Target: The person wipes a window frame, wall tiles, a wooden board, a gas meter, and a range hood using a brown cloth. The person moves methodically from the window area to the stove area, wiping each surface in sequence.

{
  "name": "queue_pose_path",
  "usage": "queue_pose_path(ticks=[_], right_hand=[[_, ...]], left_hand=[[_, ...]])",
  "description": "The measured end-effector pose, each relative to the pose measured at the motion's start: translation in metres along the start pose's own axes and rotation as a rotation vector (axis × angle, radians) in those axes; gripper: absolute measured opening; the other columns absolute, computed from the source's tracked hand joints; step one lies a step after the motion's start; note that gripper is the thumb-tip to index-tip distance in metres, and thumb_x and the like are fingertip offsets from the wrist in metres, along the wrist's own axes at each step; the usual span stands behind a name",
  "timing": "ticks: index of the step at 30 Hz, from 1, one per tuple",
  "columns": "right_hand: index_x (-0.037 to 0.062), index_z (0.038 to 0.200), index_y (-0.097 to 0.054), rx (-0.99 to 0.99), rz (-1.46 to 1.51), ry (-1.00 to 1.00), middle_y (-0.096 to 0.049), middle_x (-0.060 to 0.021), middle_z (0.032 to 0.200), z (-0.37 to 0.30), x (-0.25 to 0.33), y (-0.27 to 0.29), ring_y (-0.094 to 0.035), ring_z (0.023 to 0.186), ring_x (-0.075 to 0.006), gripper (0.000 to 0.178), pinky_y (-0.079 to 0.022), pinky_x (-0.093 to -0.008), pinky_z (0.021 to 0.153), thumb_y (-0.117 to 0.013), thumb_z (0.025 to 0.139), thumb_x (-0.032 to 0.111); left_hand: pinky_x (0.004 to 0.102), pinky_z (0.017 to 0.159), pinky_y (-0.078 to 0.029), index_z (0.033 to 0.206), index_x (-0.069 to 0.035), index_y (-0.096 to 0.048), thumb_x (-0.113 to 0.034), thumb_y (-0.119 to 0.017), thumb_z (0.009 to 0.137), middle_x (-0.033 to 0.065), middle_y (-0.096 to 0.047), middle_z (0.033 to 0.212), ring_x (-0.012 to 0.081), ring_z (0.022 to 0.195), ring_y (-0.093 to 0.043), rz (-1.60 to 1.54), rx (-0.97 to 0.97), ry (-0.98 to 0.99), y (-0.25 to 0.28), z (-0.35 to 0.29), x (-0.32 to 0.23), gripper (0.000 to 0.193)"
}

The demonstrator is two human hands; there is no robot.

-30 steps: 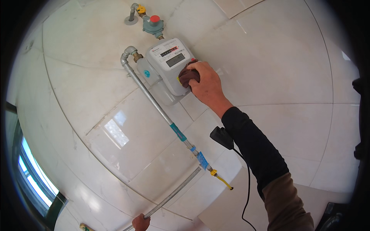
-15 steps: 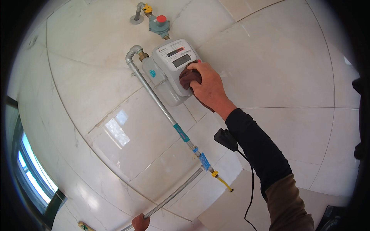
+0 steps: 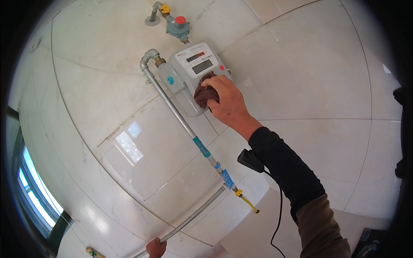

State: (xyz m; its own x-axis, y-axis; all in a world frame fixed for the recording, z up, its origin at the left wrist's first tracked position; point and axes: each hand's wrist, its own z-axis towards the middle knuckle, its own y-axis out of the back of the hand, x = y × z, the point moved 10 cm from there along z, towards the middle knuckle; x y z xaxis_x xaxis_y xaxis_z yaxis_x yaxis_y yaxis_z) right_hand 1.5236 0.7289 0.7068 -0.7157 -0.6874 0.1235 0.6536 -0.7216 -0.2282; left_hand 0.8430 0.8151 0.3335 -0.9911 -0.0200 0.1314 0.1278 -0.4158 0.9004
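A light grey gas meter point(image 3: 195, 58) hangs on the tiled wall, with a counter and a small dark display on its face. My right hand point(image 3: 228, 99) is closed on a dark brown cloth point(image 3: 206, 92) and presses it against the lower front of the meter. The cloth hides that part of the casing. At the lower left, my left hand point(image 3: 156, 248) grips a thin metal pipe point(image 3: 193, 216) with its fingers wrapped round it. That pipe runs up to a joint under the meter's downpipe point(image 3: 172, 109).
Above the meter sit a grey-green regulator point(image 3: 177, 28) with a red cap and a yellow valve point(image 3: 164, 8). A yellow hose point(image 3: 249, 204) leaves the lower valve. By my right sleeve is a black plug-like box point(image 3: 251, 160) with a cord. A window point(image 3: 36, 193) is at left.
My right hand and the cloth have slid a little down and left over the meter's face, uncovering a red dot beside the display. My left hand stays on the pipe.
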Motion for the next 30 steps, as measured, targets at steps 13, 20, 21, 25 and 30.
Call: queue_pose_path(ticks=[13,20,21,25,30], right_hand=[[0.0117,0.121,-0.066,-0.020,0.014,-0.031,-0.065,-0.0116,0.121,-0.007,-0.017,0.006,-0.063,0.111,-0.0382,0.043,-0.054,-0.0477,0.097,-0.071,0.079,-0.001],[0.0111,0.119,-0.067,-0.050,0.023,-0.157,-0.067,-0.0115,0.120,-0.007,-0.048,0.021,-0.065,0.114,-0.0381,0.040,-0.055,-0.0466,0.099,-0.070,0.080,0.000],[0.0108,0.118,-0.067,-0.052,0.023,-0.166,-0.067,-0.0119,0.119,-0.005,-0.051,0.022,-0.065,0.114,-0.0381,0.039,-0.055,-0.0468,0.098,-0.070,0.080,0.001],[0.0101,0.117,-0.068,-0.073,0.006,-0.207,-0.067,-0.0137,0.117,0.002,-0.062,0.028,-0.065,0.112,-0.0385,0.037,-0.054,-0.0471,0.098,-0.069,0.081,0.002],[0.0099,0.118,-0.069,-0.089,-0.012,-0.219,-0.066,-0.0148,0.117,0.004,-0.066,0.032,-0.064,0.112,-0.0396,0.037,-0.053,-0.0474,0.099,-0.069,0.081,0.003]], left_hand=[[0.0563,0.071,-0.056,0.084,-0.009,-0.071,-0.051,-0.081,0.083,0.0188,-0.075,0.079,0.0433,0.079,-0.073,0.017,0.025,0.027,0.000,0.003,0.003,0.043],[0.0561,0.072,-0.056,0.083,-0.008,-0.070,-0.050,-0.081,0.084,0.0187,-0.075,0.079,0.0432,0.079,-0.073,0.010,0.049,0.024,-0.002,0.004,0.003,0.043],[0.0561,0.072,-0.055,0.083,-0.008,-0.069,-0.050,-0.081,0.084,0.0186,-0.074,0.079,0.0431,0.079,-0.073,0.018,0.046,0.023,-0.002,0.003,0.003,0.043],[0.0560,0.072,-0.055,0.082,-0.008,-0.069,-0.050,-0.081,0.084,0.0183,-0.074,0.078,0.0429,0.078,-0.073,0.024,0.038,0.023,-0.004,0.003,0.005,0.044],[0.0565,0.072,-0.056,0.082,-0.009,-0.069,-0.051,-0.081,0.083,0.0185,-0.074,0.078,0.0438,0.078,-0.073,0.013,0.026,0.022,-0.005,0.004,0.005,0.044]])
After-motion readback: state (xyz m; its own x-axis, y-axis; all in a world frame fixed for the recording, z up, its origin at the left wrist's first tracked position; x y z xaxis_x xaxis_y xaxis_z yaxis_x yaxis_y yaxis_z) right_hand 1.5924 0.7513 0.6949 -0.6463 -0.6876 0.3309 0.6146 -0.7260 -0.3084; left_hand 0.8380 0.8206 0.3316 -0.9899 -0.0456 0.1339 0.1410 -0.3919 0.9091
